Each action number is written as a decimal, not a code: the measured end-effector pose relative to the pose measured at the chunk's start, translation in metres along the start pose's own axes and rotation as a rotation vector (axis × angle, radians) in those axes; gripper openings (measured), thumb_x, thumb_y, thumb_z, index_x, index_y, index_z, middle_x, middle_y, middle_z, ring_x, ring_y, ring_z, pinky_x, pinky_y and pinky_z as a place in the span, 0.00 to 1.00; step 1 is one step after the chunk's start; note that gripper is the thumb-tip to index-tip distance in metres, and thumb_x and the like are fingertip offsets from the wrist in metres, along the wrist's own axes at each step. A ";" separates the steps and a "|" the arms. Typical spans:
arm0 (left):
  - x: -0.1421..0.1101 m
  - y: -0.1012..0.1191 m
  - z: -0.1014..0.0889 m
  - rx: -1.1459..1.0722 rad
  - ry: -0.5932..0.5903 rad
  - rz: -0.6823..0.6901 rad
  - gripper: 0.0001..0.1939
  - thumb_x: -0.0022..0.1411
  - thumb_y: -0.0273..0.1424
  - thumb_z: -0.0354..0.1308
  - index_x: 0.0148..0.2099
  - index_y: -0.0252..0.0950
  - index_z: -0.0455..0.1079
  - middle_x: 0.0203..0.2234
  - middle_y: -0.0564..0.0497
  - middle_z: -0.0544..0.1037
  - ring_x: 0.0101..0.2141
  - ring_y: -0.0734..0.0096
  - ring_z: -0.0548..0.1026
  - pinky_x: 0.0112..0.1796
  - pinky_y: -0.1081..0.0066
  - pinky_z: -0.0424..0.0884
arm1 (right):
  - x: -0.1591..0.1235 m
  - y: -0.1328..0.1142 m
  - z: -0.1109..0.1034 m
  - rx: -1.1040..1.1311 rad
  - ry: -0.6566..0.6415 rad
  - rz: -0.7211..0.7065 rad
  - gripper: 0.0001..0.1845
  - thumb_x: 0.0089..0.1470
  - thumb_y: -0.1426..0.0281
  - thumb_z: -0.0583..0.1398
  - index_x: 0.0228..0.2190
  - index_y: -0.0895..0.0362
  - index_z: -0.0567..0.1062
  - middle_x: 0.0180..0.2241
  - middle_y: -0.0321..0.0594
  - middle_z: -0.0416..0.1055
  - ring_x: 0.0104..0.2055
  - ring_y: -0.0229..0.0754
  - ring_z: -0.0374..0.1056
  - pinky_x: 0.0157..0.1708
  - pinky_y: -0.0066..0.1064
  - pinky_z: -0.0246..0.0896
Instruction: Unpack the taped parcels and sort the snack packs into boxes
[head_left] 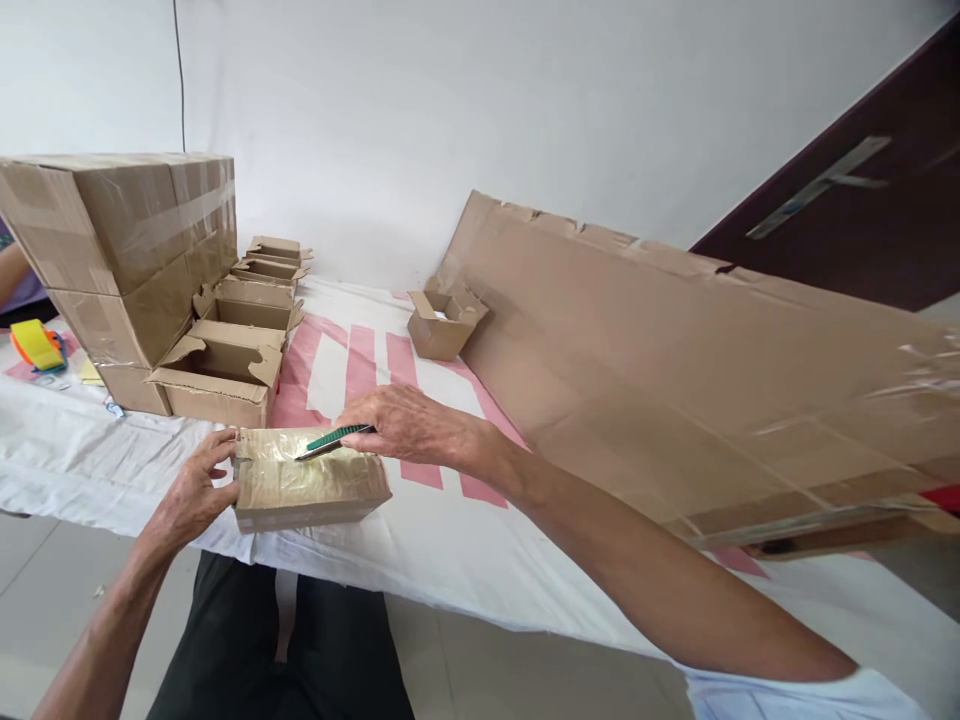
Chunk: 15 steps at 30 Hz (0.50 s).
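Note:
A small cardboard box (315,492) with clear tape over its top lies at the near edge of the cloth-covered table. My left hand (196,487) grips the box's left end, thumb at the near side and fingers on the far corner. In my right hand (405,425) is a green utility knife (335,440), its tip at the taped top near the middle. Whether the blade cuts into the tape cannot be made out.
Open cardboard boxes (225,375) stand in a row behind, beside a stack of taped boxes (142,230). One small open box (442,325) sits near a large leaning cardboard sheet (675,370). A yellow tape roll (36,345) lies far left, near another person's arm (11,275).

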<state>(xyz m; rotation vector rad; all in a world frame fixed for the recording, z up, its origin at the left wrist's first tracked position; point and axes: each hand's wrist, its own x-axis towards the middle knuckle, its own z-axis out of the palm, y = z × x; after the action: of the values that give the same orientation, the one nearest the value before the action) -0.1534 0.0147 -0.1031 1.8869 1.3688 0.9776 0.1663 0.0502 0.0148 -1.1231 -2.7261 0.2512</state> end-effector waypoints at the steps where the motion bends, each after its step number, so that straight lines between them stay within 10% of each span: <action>1: 0.001 0.001 0.000 0.000 -0.010 0.003 0.20 0.55 0.35 0.64 0.50 0.44 0.85 0.66 0.43 0.77 0.62 0.48 0.78 0.49 0.59 0.82 | 0.000 0.000 0.001 -0.019 -0.013 -0.005 0.13 0.66 0.73 0.61 0.29 0.54 0.82 0.28 0.35 0.76 0.30 0.37 0.61 0.30 0.34 0.43; 15: 0.010 0.011 0.002 -0.028 -0.091 0.019 0.18 0.59 0.36 0.63 0.50 0.42 0.83 0.66 0.42 0.75 0.59 0.51 0.79 0.52 0.58 0.82 | -0.010 0.010 0.005 -0.003 -0.035 -0.019 0.12 0.67 0.73 0.60 0.31 0.56 0.81 0.33 0.38 0.78 0.34 0.39 0.65 0.32 0.34 0.44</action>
<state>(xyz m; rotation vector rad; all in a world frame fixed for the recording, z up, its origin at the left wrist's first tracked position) -0.1444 0.0207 -0.0926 1.9028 1.2804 0.9039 0.1791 0.0501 0.0071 -1.1037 -2.7664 0.2667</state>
